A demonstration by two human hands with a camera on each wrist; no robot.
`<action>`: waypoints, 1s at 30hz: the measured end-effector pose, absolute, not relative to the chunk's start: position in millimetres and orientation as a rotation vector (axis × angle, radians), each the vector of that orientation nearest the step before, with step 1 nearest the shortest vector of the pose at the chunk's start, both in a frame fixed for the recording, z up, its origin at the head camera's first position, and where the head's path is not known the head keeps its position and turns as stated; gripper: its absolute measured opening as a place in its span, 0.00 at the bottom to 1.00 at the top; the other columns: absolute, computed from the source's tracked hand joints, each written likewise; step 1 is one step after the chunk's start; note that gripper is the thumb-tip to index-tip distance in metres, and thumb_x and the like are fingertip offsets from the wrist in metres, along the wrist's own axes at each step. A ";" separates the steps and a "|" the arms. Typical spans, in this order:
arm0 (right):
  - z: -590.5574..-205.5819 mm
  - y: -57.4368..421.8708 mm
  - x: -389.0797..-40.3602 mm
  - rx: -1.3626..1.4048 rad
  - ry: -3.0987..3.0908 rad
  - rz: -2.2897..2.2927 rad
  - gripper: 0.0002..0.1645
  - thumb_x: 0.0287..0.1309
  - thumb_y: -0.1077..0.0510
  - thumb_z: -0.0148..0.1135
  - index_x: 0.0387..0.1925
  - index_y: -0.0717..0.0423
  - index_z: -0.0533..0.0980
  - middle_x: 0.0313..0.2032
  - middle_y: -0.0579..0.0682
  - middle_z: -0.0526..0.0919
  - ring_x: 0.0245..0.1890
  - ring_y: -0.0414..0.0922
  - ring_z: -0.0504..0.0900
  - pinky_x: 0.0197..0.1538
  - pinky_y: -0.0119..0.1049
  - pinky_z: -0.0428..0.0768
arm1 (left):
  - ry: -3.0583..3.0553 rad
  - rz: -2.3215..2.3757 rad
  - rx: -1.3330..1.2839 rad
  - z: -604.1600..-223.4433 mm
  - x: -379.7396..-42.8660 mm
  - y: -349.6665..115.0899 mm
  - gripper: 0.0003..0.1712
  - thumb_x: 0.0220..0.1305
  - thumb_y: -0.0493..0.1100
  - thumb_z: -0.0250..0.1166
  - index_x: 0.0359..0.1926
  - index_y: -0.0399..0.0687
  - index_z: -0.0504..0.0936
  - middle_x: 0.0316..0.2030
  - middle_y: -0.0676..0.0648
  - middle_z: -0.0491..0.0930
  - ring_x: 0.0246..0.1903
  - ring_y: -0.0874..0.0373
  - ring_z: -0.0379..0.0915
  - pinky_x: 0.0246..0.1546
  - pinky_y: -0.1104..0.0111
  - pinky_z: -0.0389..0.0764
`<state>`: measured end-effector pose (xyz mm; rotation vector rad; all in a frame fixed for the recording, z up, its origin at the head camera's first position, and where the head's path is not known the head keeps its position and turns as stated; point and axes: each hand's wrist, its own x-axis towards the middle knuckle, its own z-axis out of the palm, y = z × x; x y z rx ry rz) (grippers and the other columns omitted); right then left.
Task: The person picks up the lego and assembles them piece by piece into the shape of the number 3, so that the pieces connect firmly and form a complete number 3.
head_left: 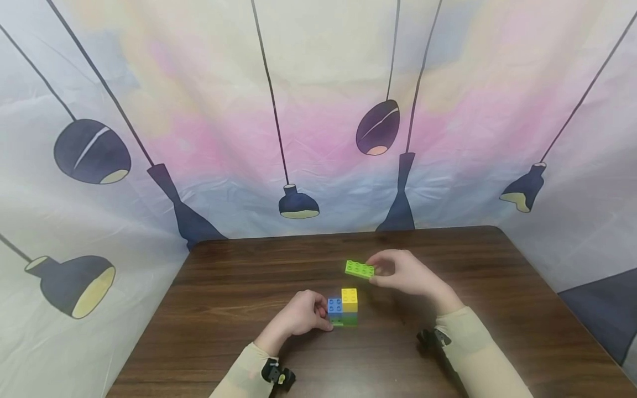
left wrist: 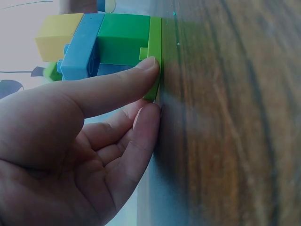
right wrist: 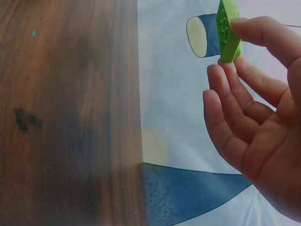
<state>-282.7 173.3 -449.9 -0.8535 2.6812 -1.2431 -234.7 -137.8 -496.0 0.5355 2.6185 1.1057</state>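
Observation:
A stack of toy building bricks stands on the table in front of me. Its yellow brick (head_left: 349, 295) sits at the top right, over a blue brick (left wrist: 83, 44). Below these are a green brick (left wrist: 123, 37) and a thin light green brick (left wrist: 155, 37) at the bottom. My left hand (head_left: 301, 314) pinches the left end of that bottom brick between thumb and fingers. Beyond the stack, my right hand (head_left: 405, 272) holds another light green brick (head_left: 359, 269) by its right end, studs up. In the right wrist view this flat brick (right wrist: 228, 35) is raised off the table.
The dark wooden table (head_left: 239, 271) ends at a back edge with rounded corners. Behind it hangs a cloth (head_left: 328, 127) printed with lamps. A black wrist device (head_left: 277, 374) is on the left sleeve, another wrist device (head_left: 433, 340) on the right.

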 end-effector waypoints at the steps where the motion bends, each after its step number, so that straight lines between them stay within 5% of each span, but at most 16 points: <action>1: -448.5 172.6 -281.6 -0.866 2.674 -1.244 0.21 0.61 0.54 0.79 0.55 0.50 0.85 0.47 0.42 0.88 0.44 0.40 0.87 0.51 0.42 0.84 | 2.618 1.106 0.534 -495.8 -234.7 -137.6 0.16 0.50 0.35 0.86 0.33 0.44 0.84 0.26 0.53 0.79 0.28 0.59 0.73 0.29 0.67 0.73; 30: -435.7 160.1 -264.6 -1.020 2.608 -1.251 0.20 0.58 0.58 0.80 0.52 0.48 0.84 0.46 0.40 0.87 0.45 0.41 0.87 0.49 0.38 0.86 | 2.628 1.103 0.539 -496.6 -235.0 -137.4 0.17 0.49 0.35 0.86 0.32 0.44 0.84 0.25 0.54 0.78 0.27 0.60 0.73 0.28 0.67 0.73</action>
